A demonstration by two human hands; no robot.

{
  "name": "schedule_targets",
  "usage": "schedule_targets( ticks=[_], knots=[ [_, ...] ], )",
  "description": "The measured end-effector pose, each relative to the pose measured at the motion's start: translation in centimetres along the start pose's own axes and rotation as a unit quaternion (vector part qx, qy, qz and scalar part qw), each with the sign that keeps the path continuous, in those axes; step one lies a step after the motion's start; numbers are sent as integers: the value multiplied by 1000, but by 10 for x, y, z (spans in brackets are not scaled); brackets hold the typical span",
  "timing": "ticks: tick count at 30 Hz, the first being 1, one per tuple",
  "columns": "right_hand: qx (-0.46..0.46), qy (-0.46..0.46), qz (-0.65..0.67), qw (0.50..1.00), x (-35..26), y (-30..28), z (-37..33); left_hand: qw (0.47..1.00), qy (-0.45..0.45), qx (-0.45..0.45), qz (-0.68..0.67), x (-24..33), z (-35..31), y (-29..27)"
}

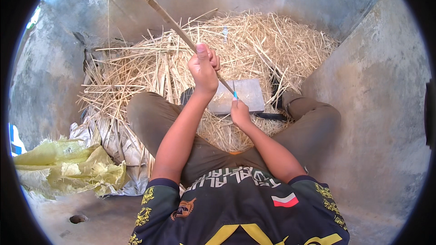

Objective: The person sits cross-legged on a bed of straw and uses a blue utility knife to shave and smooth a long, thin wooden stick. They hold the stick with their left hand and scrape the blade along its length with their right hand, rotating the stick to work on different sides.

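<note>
My left hand [204,70] is closed round a long bamboo stick [160,11], thumb laid along it. From the upper left, the stick slants down past my fist to its lower end near my right hand. My right hand [240,112] is closed, gripping what looks like a small knife [235,94]; a light blue part and a thin dark blade show above the thumb, against the stick's lower end. How the blade meets the stick is too small to tell. Under both lies a flat grey block [252,91], with pale shavings on it, between my bent legs.
A heap of straw-like bamboo shavings [281,36] spreads beyond the block and round my legs. Concrete walls [372,77] stand close at the right, left and far side. A torn yellow sack [72,168] lies at the near left, by a hole [78,218] in the floor.
</note>
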State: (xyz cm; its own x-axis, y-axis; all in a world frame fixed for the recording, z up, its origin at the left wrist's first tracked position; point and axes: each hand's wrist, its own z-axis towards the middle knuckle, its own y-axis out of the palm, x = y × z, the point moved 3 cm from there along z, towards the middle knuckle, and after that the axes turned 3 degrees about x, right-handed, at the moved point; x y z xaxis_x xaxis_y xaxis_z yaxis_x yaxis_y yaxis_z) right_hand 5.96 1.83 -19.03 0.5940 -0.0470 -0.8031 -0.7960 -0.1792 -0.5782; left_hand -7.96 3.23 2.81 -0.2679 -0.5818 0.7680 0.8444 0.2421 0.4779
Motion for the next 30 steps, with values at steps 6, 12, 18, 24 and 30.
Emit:
schedule_targets(
  ticks=[6, 12, 18, 24, 30],
  knots=[
    [-37, -19, 143, 989, -80, -34, -46, 998, 12, 60, -30, -2, 0, -6],
    [-9, 29, 12, 999, -16, -3, -18, 997, 12, 55, -49, -2, -5, -13],
    [-4, 16, 32, 999, -39, -12, -20, 998, 16, 34, -44, -1, -4, -4],
    [14, -57, 88, 994, -73, -35, -40, 997, 15, 42, -55, -2, -4, -3],
    [-33, 87, -5, 996, 17, 1, -4, 998, 7, 10, -58, -2, -9, -2]
  ],
)
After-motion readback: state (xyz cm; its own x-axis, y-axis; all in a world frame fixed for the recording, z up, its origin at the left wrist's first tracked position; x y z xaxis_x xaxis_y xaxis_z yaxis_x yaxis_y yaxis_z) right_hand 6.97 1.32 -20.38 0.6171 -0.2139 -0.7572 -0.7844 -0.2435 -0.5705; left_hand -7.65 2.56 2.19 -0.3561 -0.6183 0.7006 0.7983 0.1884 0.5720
